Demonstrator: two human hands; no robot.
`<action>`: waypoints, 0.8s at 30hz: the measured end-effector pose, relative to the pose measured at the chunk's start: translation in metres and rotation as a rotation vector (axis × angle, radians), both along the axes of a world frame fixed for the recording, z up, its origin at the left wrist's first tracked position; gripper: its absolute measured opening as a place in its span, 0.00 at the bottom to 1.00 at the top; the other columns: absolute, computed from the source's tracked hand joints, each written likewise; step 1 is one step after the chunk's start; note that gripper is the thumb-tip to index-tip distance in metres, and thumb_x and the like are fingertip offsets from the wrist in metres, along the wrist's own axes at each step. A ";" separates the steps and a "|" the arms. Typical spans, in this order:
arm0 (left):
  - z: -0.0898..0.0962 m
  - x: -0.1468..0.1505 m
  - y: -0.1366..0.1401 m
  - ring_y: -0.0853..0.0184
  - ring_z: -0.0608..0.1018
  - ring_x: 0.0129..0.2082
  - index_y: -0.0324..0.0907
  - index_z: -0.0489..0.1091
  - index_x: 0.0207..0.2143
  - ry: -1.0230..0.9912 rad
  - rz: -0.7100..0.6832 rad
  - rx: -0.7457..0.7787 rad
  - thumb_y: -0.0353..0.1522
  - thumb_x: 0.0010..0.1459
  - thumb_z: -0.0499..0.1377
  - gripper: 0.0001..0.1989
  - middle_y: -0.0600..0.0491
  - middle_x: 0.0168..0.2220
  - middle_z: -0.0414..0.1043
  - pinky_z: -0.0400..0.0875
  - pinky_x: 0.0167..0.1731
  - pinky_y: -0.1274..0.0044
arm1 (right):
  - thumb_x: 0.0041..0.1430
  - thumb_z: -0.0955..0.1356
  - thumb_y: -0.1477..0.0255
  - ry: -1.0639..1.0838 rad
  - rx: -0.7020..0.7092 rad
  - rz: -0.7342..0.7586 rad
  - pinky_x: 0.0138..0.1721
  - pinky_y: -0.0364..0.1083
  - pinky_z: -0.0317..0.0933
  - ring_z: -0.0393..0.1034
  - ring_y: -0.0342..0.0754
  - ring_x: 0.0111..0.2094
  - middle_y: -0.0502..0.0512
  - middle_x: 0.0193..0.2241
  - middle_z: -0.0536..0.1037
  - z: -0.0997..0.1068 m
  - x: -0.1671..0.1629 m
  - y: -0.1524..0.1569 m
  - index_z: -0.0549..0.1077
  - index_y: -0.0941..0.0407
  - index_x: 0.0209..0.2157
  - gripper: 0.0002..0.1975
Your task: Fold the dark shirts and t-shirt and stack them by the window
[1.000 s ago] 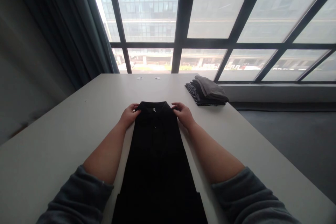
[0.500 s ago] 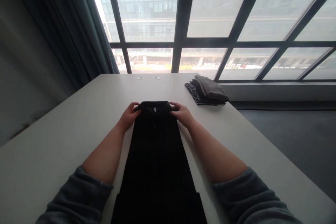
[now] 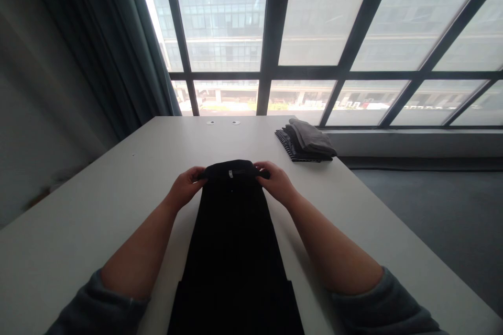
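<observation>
A black collared shirt (image 3: pixel 234 241) lies lengthwise on the white table, folded narrow, its collar end away from me. A small pale label shows inside the neck. My left hand (image 3: pixel 186 186) pinches the shirt's far left corner beside the collar. At the far right corner, my right hand (image 3: pixel 276 183) grips the cloth between thumb and fingers. The far edge between both hands looks slightly raised and curled toward me. The near end of the shirt runs out of view at the bottom.
A stack of folded grey and black clothes (image 3: pixel 308 141) sits at the table's far right edge. Two round white fittings lie near the back edge of the white table (image 3: pixel 157 146). Large windows stand behind, with a dark curtain (image 3: pixel 118 47) at left.
The collar end has been lifted a little and begun to curl over, both hands still holding its corners. The view has tilted slightly upward.
</observation>
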State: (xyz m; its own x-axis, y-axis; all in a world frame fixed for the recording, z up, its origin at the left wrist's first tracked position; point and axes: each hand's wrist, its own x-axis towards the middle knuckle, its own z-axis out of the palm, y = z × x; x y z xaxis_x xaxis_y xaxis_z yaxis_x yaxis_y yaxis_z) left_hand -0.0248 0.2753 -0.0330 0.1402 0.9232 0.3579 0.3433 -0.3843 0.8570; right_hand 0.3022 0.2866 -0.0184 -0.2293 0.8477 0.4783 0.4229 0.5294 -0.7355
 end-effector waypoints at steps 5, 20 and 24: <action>0.005 -0.005 -0.030 0.57 0.82 0.46 0.46 0.77 0.42 0.223 -0.009 0.025 0.43 0.61 0.64 0.12 0.49 0.46 0.82 0.77 0.51 0.64 | 0.52 0.65 0.81 -0.170 0.109 0.076 0.45 0.46 0.66 0.72 0.47 0.40 0.52 0.40 0.77 -0.001 0.009 -0.024 0.77 0.53 0.41 0.16; 0.009 -0.013 -0.064 0.57 0.79 0.52 0.49 0.77 0.38 0.509 -0.202 0.021 0.32 0.56 0.58 0.10 0.51 0.50 0.80 0.72 0.58 0.66 | 0.47 0.64 0.88 -0.520 0.122 0.219 0.47 0.47 0.63 0.69 0.51 0.44 0.54 0.40 0.76 -0.021 0.019 -0.050 0.74 0.54 0.35 0.18; 0.012 -0.013 -0.065 0.57 0.79 0.52 0.50 0.78 0.39 0.470 -0.209 0.017 0.33 0.57 0.58 0.10 0.51 0.49 0.80 0.73 0.57 0.66 | 0.48 0.64 0.88 -0.513 0.133 0.183 0.47 0.48 0.63 0.68 0.51 0.43 0.54 0.39 0.76 -0.018 0.019 -0.051 0.74 0.54 0.36 0.19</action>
State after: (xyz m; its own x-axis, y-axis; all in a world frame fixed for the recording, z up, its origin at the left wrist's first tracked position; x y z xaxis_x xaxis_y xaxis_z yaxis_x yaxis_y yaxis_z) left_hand -0.0376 0.2104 -0.0215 0.4709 0.8526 0.2266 0.6044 -0.4989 0.6212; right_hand 0.3217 0.2359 -0.0364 -0.5987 0.7119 0.3670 0.6011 0.7022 -0.3815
